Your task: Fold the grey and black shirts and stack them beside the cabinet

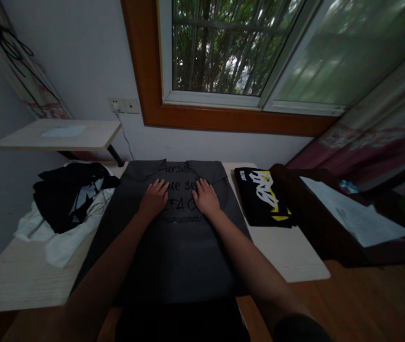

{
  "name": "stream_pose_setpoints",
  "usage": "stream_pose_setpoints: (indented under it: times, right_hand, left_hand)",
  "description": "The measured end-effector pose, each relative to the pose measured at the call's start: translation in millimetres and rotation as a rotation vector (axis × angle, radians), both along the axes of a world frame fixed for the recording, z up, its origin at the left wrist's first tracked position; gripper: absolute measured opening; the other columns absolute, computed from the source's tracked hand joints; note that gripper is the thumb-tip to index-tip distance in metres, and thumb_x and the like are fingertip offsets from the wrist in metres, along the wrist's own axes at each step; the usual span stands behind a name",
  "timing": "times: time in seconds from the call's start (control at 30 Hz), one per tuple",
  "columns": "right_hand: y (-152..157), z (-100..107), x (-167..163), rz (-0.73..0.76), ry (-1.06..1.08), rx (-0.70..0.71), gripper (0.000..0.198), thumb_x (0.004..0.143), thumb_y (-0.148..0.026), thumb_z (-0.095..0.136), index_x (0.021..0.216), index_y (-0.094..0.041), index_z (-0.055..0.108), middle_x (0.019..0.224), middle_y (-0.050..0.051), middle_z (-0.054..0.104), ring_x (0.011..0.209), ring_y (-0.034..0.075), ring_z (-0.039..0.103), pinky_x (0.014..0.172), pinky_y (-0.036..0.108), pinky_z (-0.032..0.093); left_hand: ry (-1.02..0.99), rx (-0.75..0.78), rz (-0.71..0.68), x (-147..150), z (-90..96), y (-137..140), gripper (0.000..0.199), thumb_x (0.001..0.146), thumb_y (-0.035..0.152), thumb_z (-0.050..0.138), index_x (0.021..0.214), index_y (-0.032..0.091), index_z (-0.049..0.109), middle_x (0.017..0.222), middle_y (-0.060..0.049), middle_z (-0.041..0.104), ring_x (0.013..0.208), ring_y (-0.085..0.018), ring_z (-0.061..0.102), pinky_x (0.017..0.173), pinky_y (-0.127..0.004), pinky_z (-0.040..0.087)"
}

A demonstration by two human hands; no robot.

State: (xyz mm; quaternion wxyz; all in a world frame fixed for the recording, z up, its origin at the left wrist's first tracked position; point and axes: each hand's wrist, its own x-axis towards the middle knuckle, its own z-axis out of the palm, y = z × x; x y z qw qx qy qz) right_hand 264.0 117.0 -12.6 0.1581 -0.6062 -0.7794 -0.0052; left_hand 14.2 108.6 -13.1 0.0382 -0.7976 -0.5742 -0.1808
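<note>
A dark grey T-shirt (181, 251) with black lettering lies spread on the table, its sleeves folded inward near the far end. My left hand (154, 197) rests on the shirt's left part, fingers stretched out and pointing away from me. On the right part lies my right hand (206, 197), also flat with its fingers extended. Some of the printed words are covered by both hands. Neither hand grips the cloth. The shirt's near edge reaches the table's front edge by my body.
A folded black shirt (259, 197) with white and yellow print sits at right on the table (288, 256). Rumpled black clothing (60, 199) and white clothing (63, 247) are piled at left, beside a raised shelf (95, 130). A paper sheet (352, 211) lies further right.
</note>
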Motion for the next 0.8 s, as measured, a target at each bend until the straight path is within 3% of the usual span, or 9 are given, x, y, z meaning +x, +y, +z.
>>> stream_pose_setpoints:
  times: [0.13, 0.37, 0.8]
  right_hand:
    - [-14.9, -1.4, 36.5, 0.05, 0.011, 0.005, 0.052, 0.104, -0.035, 0.041, 0.148, -0.009, 0.051, 0.159, 0.015, 0.043, 0.149, 0.025, 0.037, 0.124, 0.043, 0.027]
    - [-55.3, -5.8, 95.9, 0.074, 0.065, 0.071, 0.047, 0.102, -0.029, 0.042, 0.142, -0.012, 0.059, 0.152, 0.013, 0.053, 0.144, 0.025, 0.045, 0.121, 0.043, 0.037]
    - [-77.3, -3.5, 106.7, -0.063, -0.036, 0.213, 0.04, 0.097, -0.023, 0.048, 0.131, -0.015, 0.067, 0.139, 0.012, 0.061, 0.136, 0.031, 0.044, 0.114, 0.047, 0.04]
  left_hand:
    - [0.024, -0.091, -0.046, -23.0, -4.5, -13.7, 0.049, 0.102, 0.033, 0.038, 0.147, 0.019, 0.053, 0.158, -0.01, 0.047, 0.148, -0.028, 0.039, 0.122, -0.051, 0.032]
    - [0.008, -0.089, -0.09, -73.9, -6.9, -55.8, 0.049, 0.102, 0.031, 0.035, 0.146, 0.019, 0.054, 0.157, -0.008, 0.048, 0.148, -0.024, 0.04, 0.124, -0.048, 0.031]
    - [0.012, -0.03, 0.024, -121.6, -13.7, -101.2, 0.049, 0.099, 0.032, 0.037, 0.141, 0.018, 0.06, 0.151, -0.009, 0.055, 0.143, -0.029, 0.047, 0.12, -0.053, 0.037]
